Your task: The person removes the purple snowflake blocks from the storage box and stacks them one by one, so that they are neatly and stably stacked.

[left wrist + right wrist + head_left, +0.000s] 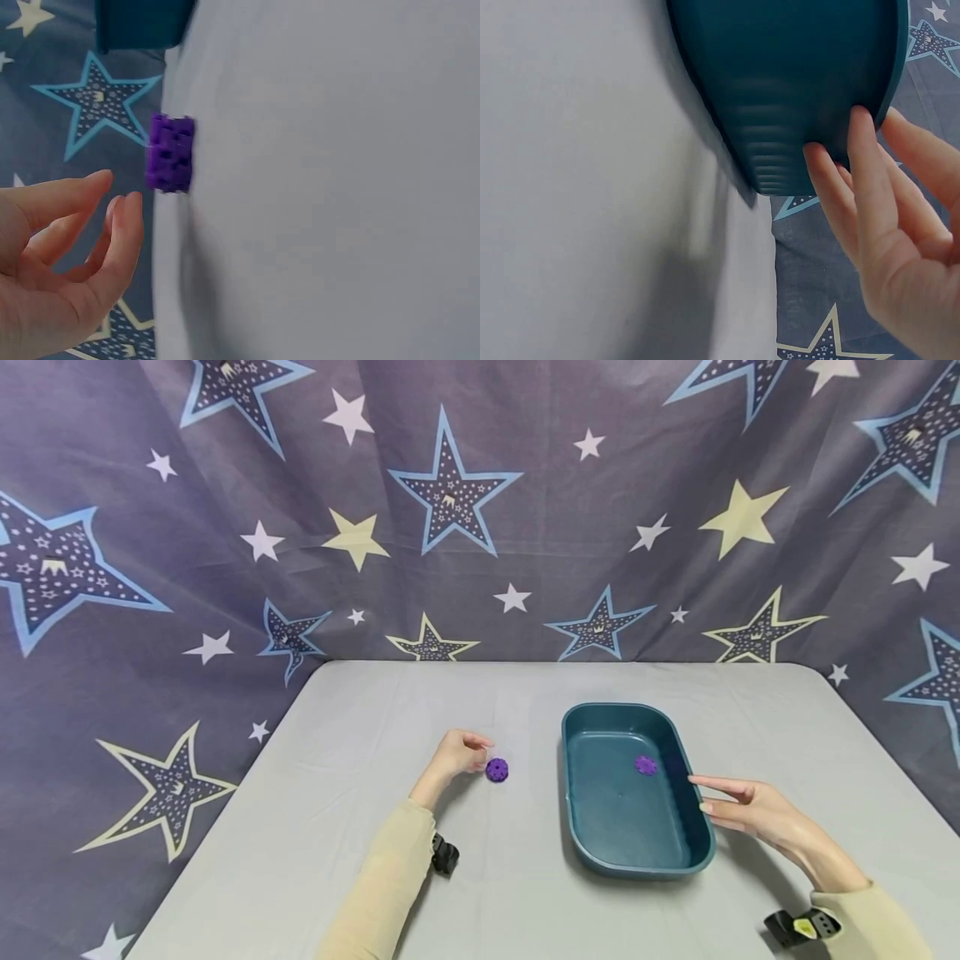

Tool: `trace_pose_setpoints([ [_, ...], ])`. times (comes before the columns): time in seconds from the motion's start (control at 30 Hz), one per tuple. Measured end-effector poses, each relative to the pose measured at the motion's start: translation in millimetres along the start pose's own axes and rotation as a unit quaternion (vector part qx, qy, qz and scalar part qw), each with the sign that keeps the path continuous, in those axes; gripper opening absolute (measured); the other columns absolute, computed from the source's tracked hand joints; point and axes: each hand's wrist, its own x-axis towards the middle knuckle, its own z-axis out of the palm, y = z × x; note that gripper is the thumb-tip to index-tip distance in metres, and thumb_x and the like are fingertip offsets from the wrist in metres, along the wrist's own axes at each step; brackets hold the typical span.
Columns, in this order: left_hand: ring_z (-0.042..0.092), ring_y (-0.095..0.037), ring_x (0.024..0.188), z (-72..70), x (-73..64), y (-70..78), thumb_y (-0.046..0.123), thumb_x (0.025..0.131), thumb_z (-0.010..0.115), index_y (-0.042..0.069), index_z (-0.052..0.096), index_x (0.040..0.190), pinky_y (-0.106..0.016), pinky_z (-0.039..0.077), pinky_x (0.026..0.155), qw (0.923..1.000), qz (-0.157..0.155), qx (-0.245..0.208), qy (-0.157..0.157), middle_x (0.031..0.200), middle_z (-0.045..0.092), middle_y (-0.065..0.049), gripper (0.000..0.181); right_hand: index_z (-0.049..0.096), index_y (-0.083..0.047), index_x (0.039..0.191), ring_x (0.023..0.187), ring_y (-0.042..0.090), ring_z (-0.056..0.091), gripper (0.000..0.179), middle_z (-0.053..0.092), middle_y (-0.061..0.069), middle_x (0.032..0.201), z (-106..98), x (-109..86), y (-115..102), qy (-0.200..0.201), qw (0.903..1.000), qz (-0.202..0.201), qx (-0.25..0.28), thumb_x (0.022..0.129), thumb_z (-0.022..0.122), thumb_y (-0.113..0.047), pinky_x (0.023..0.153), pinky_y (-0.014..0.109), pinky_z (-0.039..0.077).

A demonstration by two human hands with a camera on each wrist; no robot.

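On the table, a small stack of purple notched discs (497,769) stands just right of my left hand (462,752). In the left wrist view the stack (171,154) shows rows of notches along its side, and a gap lies between it and the loosely bent fingers (124,232). Nothing is held in that hand. My right hand (757,814) touches the right side of a dark teal tray (600,868), its fairly straight fingers (870,165) against the outer wall and at the rim. One flat purple notched disc (646,765) lies inside the tray.
A pale cloth covers the table (315,827). Behind and beside it hangs a grey-purple curtain (480,585) printed with stars. Dark wrist devices sit at the left sleeve (382,885) and the right sleeve (870,922).
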Motion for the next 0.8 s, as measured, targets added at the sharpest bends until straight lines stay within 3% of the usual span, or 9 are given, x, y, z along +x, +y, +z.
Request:
trace_pose_setpoints([
  [0.07,0.057,-0.017,0.055,-0.8,-1.6,6.9,-0.01,0.073,0.054,-0.01,0.064,0.093,-0.034,0.052,0.058,0.9997,0.026,0.0,-0.001,0.067,0.058,-0.007,0.022,0.05,-0.005,0.125,0.095,-0.001,0.055,0.045,0.05,-0.017,0.112,-0.2,0.1,-0.1,0.002,1.0,0.002,-0.001,0.083,0.061,-0.014,0.081,0.025,0.047],
  [0.17,0.059,-0.029,0.065,-0.5,-12.4,29.4,-0.008,0.075,0.055,-0.012,0.062,0.096,-0.039,0.052,0.065,0.9982,0.056,0.008,-0.022,0.073,0.061,-0.014,0.022,0.05,-0.005,0.125,0.095,-0.001,0.055,0.045,0.05,-0.017,0.112,-0.7,0.4,0.2,0.002,1.0,0.004,-0.002,0.083,0.061,-0.014,0.081,0.025,0.047],
  [0.3,0.058,-0.026,0.072,4.0,-26.8,59.0,-0.004,0.078,0.057,-0.012,0.061,0.099,-0.034,0.052,0.069,0.9934,0.089,0.049,-0.054,0.084,0.061,-0.021,0.022,0.049,-0.004,0.126,0.096,-0.001,0.054,0.045,0.049,-0.016,0.113,-1.3,0.9,0.8,0.001,1.0,0.004,-0.003,0.083,0.061,-0.014,0.081,0.025,0.047],
  [0.4,0.056,-0.013,0.068,11.5,-21.1,60.9,0.001,0.079,0.06,-0.008,0.062,0.099,-0.023,0.05,0.064,0.986,0.126,0.082,-0.072,0.085,0.063,-0.017,0.022,0.049,-0.004,0.126,0.096,-0.001,0.054,0.045,0.049,-0.018,0.112,-1.1,1.1,1.0,0.003,1.0,0.003,-0.005,0.083,0.061,-0.014,0.081,0.025,0.047],
  [0.47,0.055,-0.011,0.067,17.1,-13.7,58.3,0.003,0.078,0.061,-0.006,0.063,0.099,-0.02,0.048,0.062,0.9817,0.145,0.088,-0.086,0.085,0.064,-0.015,0.022,0.05,-0.005,0.125,0.095,-0.001,0.054,0.045,0.049,-0.018,0.112,-1.2,1.1,1.4,0.003,1.0,0.003,-0.006,0.083,0.061,-0.014,0.081,0.025,0.047],
  [0.8,0.058,-0.019,0.073,40.8,-5.2,79.2,0.006,0.08,0.062,-0.002,0.063,0.103,-0.018,0.046,0.062,0.967,0.167,0.125,-0.146,0.089,0.063,-0.012,0.024,0.054,-0.012,0.122,0.094,0.001,0.056,0.038,0.051,-0.017,0.111,-2.9,1.1,0.6,-0.011,0.9997,-0.006,0.021,0.084,0.059,-0.01,0.08,0.025,0.048],
])
